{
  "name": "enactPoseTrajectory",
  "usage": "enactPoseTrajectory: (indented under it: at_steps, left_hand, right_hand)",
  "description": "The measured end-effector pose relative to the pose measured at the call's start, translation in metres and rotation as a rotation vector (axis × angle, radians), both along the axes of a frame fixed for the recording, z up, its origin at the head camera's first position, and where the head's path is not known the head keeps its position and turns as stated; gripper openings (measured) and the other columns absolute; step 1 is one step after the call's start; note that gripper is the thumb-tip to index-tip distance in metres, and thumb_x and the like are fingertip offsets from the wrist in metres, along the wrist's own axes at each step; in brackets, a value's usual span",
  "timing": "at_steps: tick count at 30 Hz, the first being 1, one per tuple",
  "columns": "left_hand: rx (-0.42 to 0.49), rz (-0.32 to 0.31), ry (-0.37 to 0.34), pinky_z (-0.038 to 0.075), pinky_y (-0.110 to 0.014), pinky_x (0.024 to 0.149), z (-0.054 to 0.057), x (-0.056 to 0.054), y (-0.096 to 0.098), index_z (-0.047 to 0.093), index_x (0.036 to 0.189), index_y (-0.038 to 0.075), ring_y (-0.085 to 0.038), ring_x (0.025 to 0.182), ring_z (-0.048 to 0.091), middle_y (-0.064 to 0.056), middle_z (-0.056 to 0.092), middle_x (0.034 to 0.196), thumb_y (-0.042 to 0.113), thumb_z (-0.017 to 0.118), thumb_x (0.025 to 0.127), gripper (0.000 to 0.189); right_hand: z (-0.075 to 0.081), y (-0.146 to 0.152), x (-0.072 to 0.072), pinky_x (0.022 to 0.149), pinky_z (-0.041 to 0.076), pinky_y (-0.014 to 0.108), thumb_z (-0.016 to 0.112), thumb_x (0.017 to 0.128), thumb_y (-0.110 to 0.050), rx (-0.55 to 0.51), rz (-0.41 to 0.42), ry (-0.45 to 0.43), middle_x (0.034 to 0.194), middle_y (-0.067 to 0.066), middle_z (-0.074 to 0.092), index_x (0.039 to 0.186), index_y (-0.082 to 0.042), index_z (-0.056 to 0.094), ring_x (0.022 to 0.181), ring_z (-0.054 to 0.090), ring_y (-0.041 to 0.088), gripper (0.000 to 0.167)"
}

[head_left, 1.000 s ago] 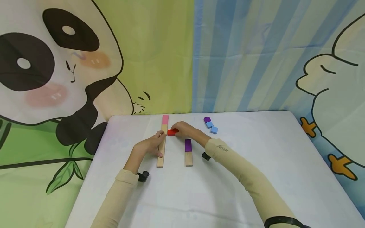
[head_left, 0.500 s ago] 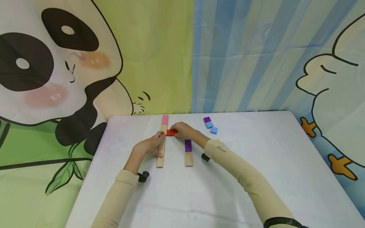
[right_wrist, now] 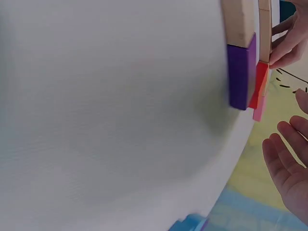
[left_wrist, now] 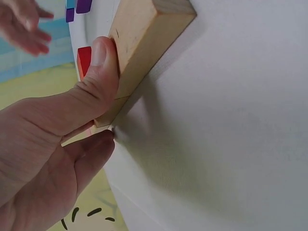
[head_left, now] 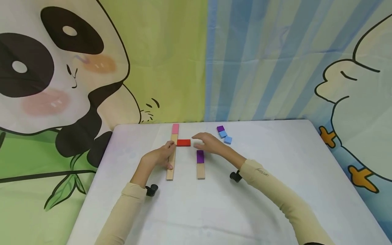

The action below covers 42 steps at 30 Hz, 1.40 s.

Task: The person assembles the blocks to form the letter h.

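Observation:
A row of plain wooden blocks (head_left: 170, 174), with a pink block (head_left: 175, 128) at its far end, stands on the table's left half. My left hand (head_left: 156, 156) rests against this row, its thumb (left_wrist: 98, 55) and fingertips spread apart along the wood. A red block (head_left: 183, 143) lies crosswise against the row's right side. Just right of the red block, my right hand (head_left: 209, 143) hovers with spread fingers and holds nothing. Below it lies a purple block (head_left: 200, 156), end to end with a wooden block (head_left: 200, 171); both also show in the right wrist view.
Toward the back right lie a small purple block (head_left: 220, 128) and two light blue blocks (head_left: 222, 134). The white table (head_left: 260, 190) backs onto a curtain (head_left: 171, 68) with printed cartoon animals.
The red block slid slightly left, closing against the wooden row. My right hand then let go of it and moved right. My left hand stayed at the row.

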State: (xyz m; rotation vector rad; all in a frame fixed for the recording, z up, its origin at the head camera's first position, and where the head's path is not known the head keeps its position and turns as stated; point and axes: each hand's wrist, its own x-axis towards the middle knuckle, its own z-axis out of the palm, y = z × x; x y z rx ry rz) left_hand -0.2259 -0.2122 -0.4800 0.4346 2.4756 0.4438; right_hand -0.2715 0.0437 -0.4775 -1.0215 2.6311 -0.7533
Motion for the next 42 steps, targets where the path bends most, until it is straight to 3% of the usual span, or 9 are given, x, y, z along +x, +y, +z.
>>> enactPoseTrajectory:
  at_steps: [8, 14, 19, 28, 42]
  left_hand:
    - [0.023, -0.010, 0.004, 0.024, -0.052, 0.119, -0.001, 0.002, -0.001, 0.009, 0.156, 0.004, -0.034, 0.150, 0.016, -0.013, 0.001, 0.164, 0.026, 0.078, 0.079, 0.106]
    - [0.024, -0.010, 0.020, 0.024, -0.052, 0.119, 0.000, 0.002, -0.002, 0.010, 0.155, 0.003, -0.035, 0.150, 0.016, -0.015, 0.002, 0.163, 0.025, 0.078, 0.079, 0.105]
    - [0.025, -0.005, 0.009, 0.023, -0.053, 0.119, -0.001, 0.002, -0.002, 0.008, 0.156, 0.003, -0.035, 0.150, 0.015, -0.015, 0.000, 0.163, 0.025, 0.078, 0.080, 0.105]
    - [0.002, -0.011, 0.017, 0.025, -0.052, 0.119, 0.001, 0.003, -0.001, 0.010, 0.156, 0.004, -0.034, 0.150, 0.015, -0.014, 0.002, 0.163, 0.027, 0.079, 0.078, 0.107]
    - [0.001, -0.012, 0.020, 0.027, -0.053, 0.118, 0.001, 0.003, -0.002, 0.009, 0.156, 0.005, -0.035, 0.149, 0.018, -0.014, 0.001, 0.164, 0.028, 0.078, 0.078, 0.107]
  right_hand:
    - [-0.017, 0.081, 0.045, 0.092, 0.054, 0.043, 0.064, 0.093, -0.017, -0.118, -0.025, 0.010, 0.130, 0.018, 0.062, 0.130, 0.003, 0.057, 0.118, 0.059, 0.033, 0.043]
    - [-0.030, 0.122, 0.060, 0.083, 0.057, 0.041, 0.068, 0.089, -0.010, -0.195, -0.127, 0.088, 0.124, 0.021, 0.064, 0.125, 0.005, 0.060, 0.112, 0.062, 0.035, 0.040]
    - [-0.034, 0.137, 0.061, 0.083, 0.057, 0.041, 0.069, 0.088, -0.009, -0.232, -0.179, 0.080, 0.123, 0.022, 0.064, 0.124, 0.006, 0.061, 0.113, 0.061, 0.037, 0.039]
    - [-0.034, 0.148, 0.055, 0.080, 0.058, 0.041, 0.071, 0.086, -0.006, -0.231, -0.186, 0.153, 0.121, 0.025, 0.062, 0.122, 0.009, 0.061, 0.109, 0.062, 0.039, 0.041]
    - [-0.031, 0.154, 0.040, 0.085, 0.056, 0.045, 0.068, 0.089, -0.009, -0.165, -0.217, 0.089, 0.129, 0.027, 0.057, 0.127, 0.008, 0.058, 0.116, 0.058, 0.040, 0.044]
